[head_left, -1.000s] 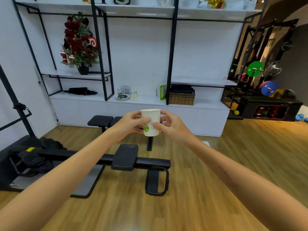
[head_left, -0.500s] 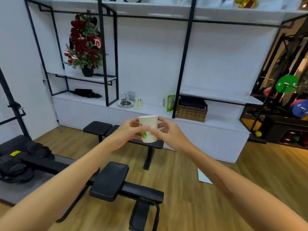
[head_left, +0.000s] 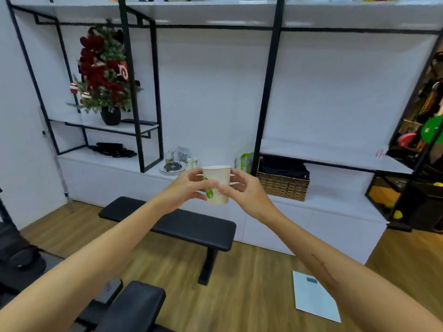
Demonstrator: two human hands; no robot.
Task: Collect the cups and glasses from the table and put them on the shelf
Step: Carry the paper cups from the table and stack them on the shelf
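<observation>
A white paper cup (head_left: 217, 178) with a green mark is held upright in front of me at arm's length. My left hand (head_left: 185, 188) grips its left side and my right hand (head_left: 242, 190) its right side, fingertips pinching the wall. Behind it runs the white shelf (head_left: 134, 164) on a low cabinet with a black metal frame. On that shelf stand a round silver tray with a glass holder (head_left: 172, 164) and two small pale cups (head_left: 191, 162).
A black flat bench (head_left: 172, 224) stands on the wood floor between me and the shelf. A wicker basket (head_left: 282, 185), a green pouch (head_left: 245, 161) and a potted Christmas tree (head_left: 103, 75) sit on the shelving. A white sheet (head_left: 316, 298) lies on the floor; gym weights at right.
I have walked closer to the shelf, which looms larger now. The cup stays held in both hands, and the bench has come nearer beneath my arms.
</observation>
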